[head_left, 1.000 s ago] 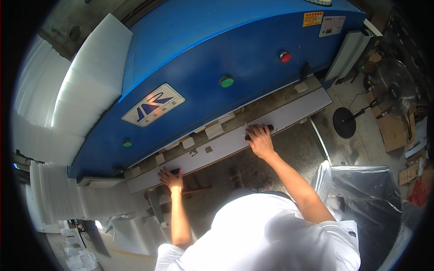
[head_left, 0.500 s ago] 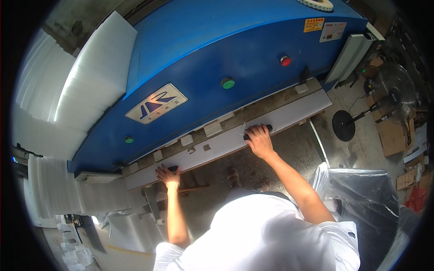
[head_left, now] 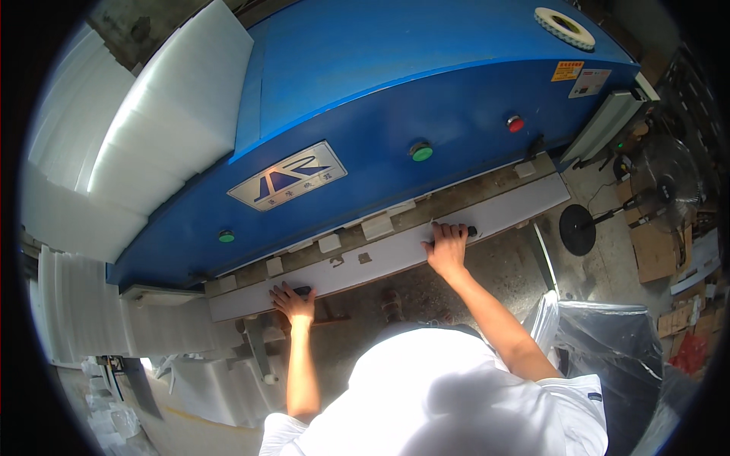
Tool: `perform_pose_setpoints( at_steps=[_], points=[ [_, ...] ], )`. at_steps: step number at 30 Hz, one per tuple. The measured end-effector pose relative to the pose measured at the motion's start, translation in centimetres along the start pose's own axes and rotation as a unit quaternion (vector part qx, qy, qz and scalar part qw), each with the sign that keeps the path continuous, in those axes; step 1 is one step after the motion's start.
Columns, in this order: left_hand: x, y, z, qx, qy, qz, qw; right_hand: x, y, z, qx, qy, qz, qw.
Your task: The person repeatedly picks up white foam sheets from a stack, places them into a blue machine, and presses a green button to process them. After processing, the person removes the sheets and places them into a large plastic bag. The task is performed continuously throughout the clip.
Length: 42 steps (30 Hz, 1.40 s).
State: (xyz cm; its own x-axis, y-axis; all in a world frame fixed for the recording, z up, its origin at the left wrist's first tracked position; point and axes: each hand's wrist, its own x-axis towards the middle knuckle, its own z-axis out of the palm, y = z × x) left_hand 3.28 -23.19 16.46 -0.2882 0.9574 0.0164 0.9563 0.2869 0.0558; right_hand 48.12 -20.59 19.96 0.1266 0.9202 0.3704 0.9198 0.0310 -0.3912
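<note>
A long, narrow white board [head_left: 395, 254] lies along the front of the blue machine [head_left: 365, 144], with several black knob-like handles on it. My right hand [head_left: 447, 251] is closed round a black handle [head_left: 472, 231], one end of which sticks out past the fingers. Further left, my left hand [head_left: 293, 304] rests with its fingers spread on the board, touching a second black handle [head_left: 303, 290]. Small foam blocks [head_left: 377, 226] sit in a row behind the board.
Green buttons [head_left: 420, 151] and a red button [head_left: 515, 123] are on the machine's front. White foam sheets [head_left: 175, 121] are stacked at the left. On the right stand a fan [head_left: 665, 186] and a bin-like shape under clear plastic [head_left: 608, 357]. A tape roll [head_left: 564, 29] lies on top.
The whole view has shifted, with the machine appearing lower and further right. Both hands remain at nearly the same places on the board.
</note>
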Motion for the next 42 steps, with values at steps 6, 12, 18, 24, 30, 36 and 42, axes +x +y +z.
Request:
perform_pose_setpoints(
  at_steps=[6, 12, 18, 24, 30, 36, 42],
  points=[
    [0.2, 0.2, 0.6, 0.000, -0.014, 0.002, 1.000, 1.0, -0.2, 5.8, -0.099, -0.131, -0.001, 0.986],
    [0.2, 0.2, 1.0, 0.003, -0.027, 0.019, 0.999, 2.0, 0.2, 5.9, -0.008, -0.249, -0.055, 0.967],
    [1.5, -0.1, 1.6, -0.038, -0.040, 0.059, 0.997, 1.1, 0.2, 5.5, 0.322, -0.165, -0.015, 0.932],
    [7.2, 0.1, 2.8, -0.165, 0.043, 0.068, 0.983, 5.1, -0.3, 8.9, 0.047, 0.043, 0.057, 0.996],
    [15.2, 0.5, 5.1, -0.188, 0.033, 0.117, 0.975, 7.4, -1.8, 12.1, 0.053, -0.041, 0.133, 0.989],
    [19.0, 1.4, 7.8, -0.274, 0.007, 0.238, 0.932, 9.6, -2.1, 14.3, 0.036, 0.027, -0.046, 0.998],
    [19.8, 1.9, 8.6, -0.256, 0.073, 0.255, 0.930, 12.2, -1.3, 16.3, 0.063, 0.014, -0.012, 0.998]
  ],
)
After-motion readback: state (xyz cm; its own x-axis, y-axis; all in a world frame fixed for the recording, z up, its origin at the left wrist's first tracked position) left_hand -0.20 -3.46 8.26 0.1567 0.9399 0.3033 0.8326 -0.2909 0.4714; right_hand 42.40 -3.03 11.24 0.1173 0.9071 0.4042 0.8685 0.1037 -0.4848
